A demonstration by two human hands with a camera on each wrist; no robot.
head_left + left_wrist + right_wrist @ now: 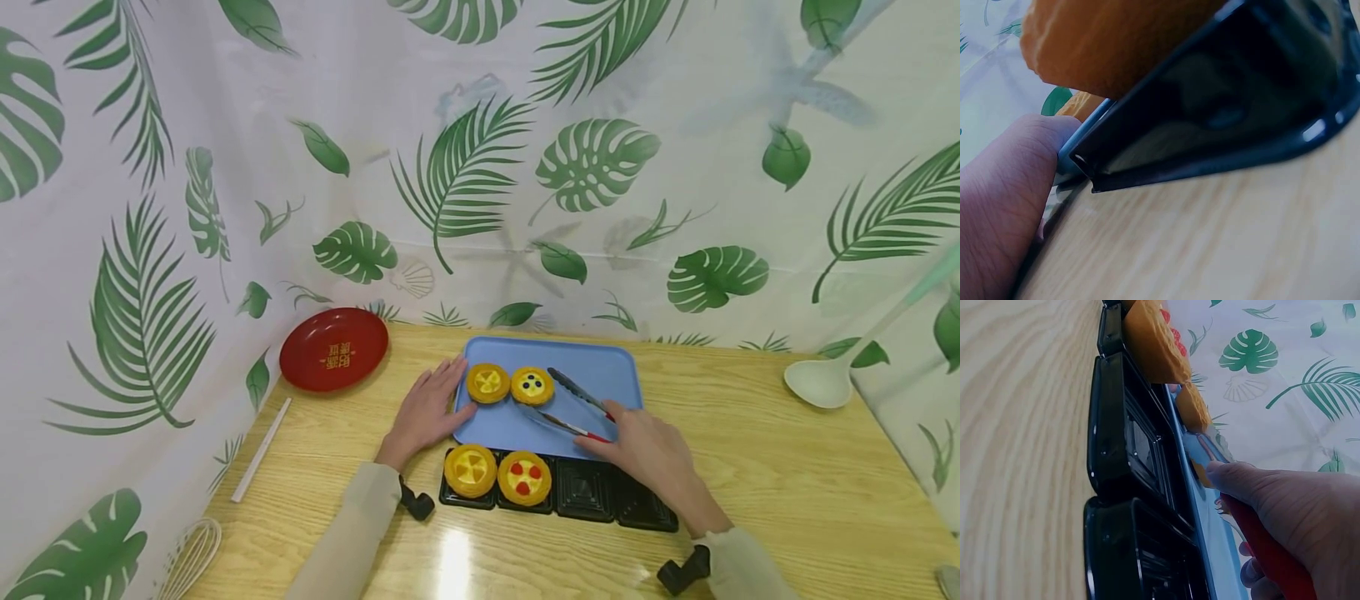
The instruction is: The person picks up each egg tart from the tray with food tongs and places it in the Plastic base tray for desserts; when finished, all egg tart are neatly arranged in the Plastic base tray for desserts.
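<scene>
My right hand (651,452) grips the red handles of a pair of tongs (573,430). Their dark tips are spread apart beside a tart with dark blue berries (532,387) on the blue tray (600,360). To its left on the same tray is a tart with yellow pieces (488,383). My left hand (426,414) lies against the tray's left edge, fingers extended and thumb over the rim. In front, a black compartment tray (585,489) holds another yellow-topped tart (470,471) and a red-topped tart (524,478) in its two left compartments. The right wrist view shows the red handle (1266,550) in my grip.
A red oval plate (296,350) stands at the back left, with a thin white stick (261,450) and a whisk (191,560) nearer me. A pale ladle (821,383) leans at the right. A leaf-patterned curtain (480,208) borders the wooden table (787,483).
</scene>
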